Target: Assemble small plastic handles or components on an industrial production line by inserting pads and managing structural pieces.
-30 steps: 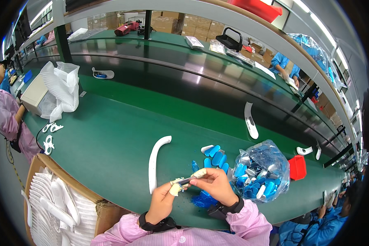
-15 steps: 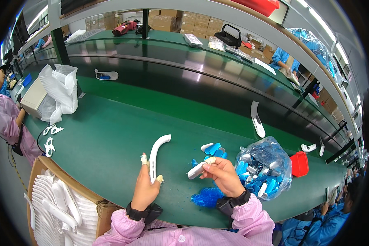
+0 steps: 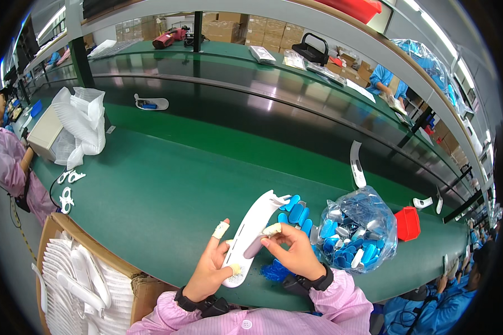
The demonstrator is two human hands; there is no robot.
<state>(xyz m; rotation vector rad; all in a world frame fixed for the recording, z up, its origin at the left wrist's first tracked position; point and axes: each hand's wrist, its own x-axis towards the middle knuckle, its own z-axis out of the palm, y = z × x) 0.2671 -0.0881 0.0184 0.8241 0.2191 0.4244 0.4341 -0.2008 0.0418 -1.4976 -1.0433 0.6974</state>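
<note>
My left hand [image 3: 207, 273] is closed on a long white curved plastic housing [image 3: 246, 231], its thumb on the perforated lower end and its wrapped forefinger beside the far edge. The housing is tilted, its curved end up and to the right. In my right hand [image 3: 297, 255] a small oval plate [image 3: 255, 247], greyish in the shade, is pinched against the housing's right side; whether it is seated there I cannot tell. Several blue-filmed oval plates [image 3: 297, 213] lie just beyond my right hand. Crumpled blue film [image 3: 275, 272] sits under the right wrist.
A clear bag [image 3: 349, 202] of blue and silver plates stands right, beside a red bin [image 3: 408, 224]. Lower left, a carton [image 3: 129, 268] holds stacked white housings. A conveyor [image 3: 218, 106] carries a few housings. White clips [image 3: 67, 200] lie left. Co-workers sit at both sides.
My left hand has picked up the white housing and tilted it to the right. My right hand has brought the oval plate against it. Housings on the conveyor have shifted slightly rightward.
</note>
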